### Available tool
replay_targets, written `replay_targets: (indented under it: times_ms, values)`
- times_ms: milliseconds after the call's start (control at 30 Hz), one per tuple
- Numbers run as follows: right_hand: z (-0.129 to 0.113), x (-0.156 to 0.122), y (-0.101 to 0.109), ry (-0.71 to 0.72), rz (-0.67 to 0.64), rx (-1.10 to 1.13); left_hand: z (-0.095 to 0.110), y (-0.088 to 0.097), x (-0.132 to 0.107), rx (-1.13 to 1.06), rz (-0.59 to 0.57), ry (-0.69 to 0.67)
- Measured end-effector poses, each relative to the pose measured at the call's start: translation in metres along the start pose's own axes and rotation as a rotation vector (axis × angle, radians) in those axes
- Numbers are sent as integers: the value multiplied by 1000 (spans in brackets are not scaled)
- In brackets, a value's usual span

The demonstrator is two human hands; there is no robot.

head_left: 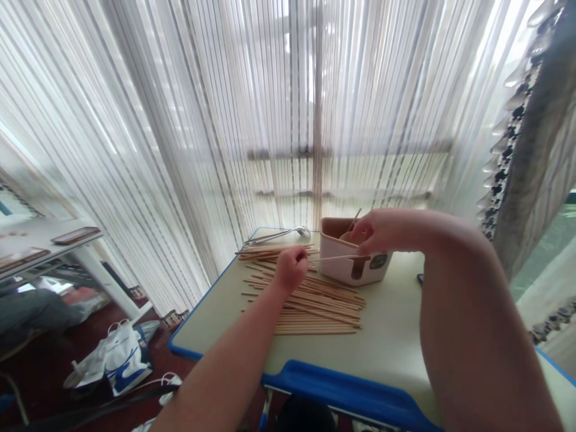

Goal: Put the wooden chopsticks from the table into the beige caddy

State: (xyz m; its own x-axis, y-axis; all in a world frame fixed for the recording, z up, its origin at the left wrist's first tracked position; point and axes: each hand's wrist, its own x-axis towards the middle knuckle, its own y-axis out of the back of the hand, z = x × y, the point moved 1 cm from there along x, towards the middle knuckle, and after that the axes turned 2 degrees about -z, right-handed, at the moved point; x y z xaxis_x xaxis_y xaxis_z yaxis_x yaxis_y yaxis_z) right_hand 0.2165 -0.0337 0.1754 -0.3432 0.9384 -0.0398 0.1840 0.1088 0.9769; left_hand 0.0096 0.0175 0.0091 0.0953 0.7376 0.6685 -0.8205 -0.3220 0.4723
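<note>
A heap of wooden chopsticks [310, 303] lies on a small cream table with a blue rim [342, 390]. My left hand [291, 268] is closed in a fist over the heap, gripping one chopstick [337, 258] that points right. My right hand [373, 231] is pinched at the rim of a pink-and-white holder box [348, 267], its fingers on a chopstick [355, 220] standing in the box.
Metal spoons [281, 235] lie at the table's far edge. Sheer curtains hang close behind the table. A patterned drape [531, 144] hangs at the right. On the floor at the left lie a white bag [119, 357] and cables; a white table [54, 240] stands further left.
</note>
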Motion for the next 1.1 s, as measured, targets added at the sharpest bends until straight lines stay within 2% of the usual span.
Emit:
replay_targets:
  times_ms: [100,233,333,433,667,1000,1100]
  values:
    - [-2,1,-2,-45,-130,7,1,0,0,-43,46,25]
    - [-3,1,0,-64,-136,-24,4,2,0,-94,84,55]
    - [-2,0,1,-33,-77,-66,5,2,0,-115,94,81]
    - [-3,0,5,6,41,-96,5,0,0,-101,92,85]
    - [-1,-10,20,-36,323,-97,5,-3,-1,3,51,28]
    - [15,-8,24,-38,340,-11,6,-2,-4,0,-22,60]
    - [13,-6,20,-55,286,-7,6,-2,-4,-13,-21,54]
